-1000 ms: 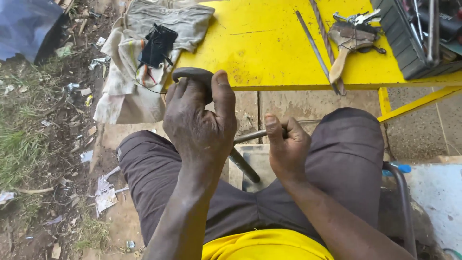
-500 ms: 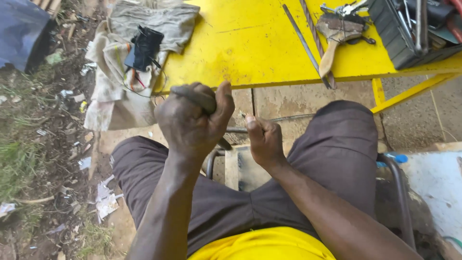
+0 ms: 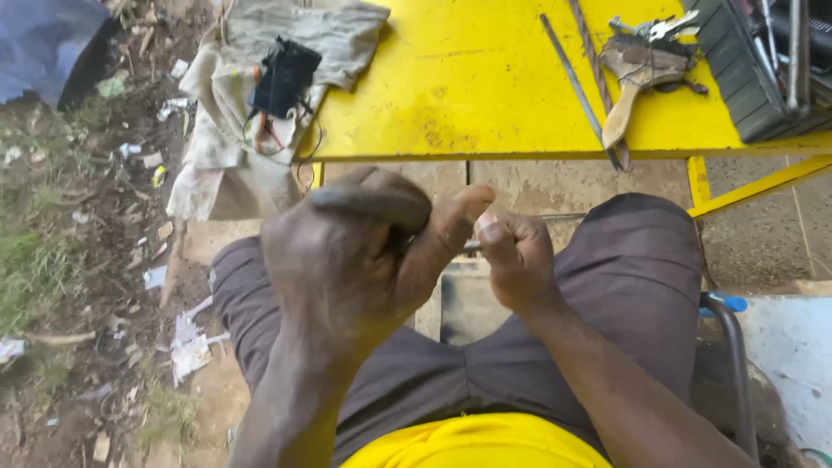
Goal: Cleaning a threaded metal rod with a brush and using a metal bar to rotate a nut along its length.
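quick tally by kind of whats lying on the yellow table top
Thin metal rods: 2
Wooden-handled tool: 1
Bunch of keys: 1
Black pouch with wires: 1
Grey cloth: 1
Dark tool tray: 1
Total: 7 on the yellow table

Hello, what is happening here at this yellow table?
A seated person works over their lap, in front of a yellow table. The left hand grips a dark tool handle, and the right hand pinches a thin metal rod between the two hands. On the table lie a cloth, long metal rods and a wooden-handled tool.
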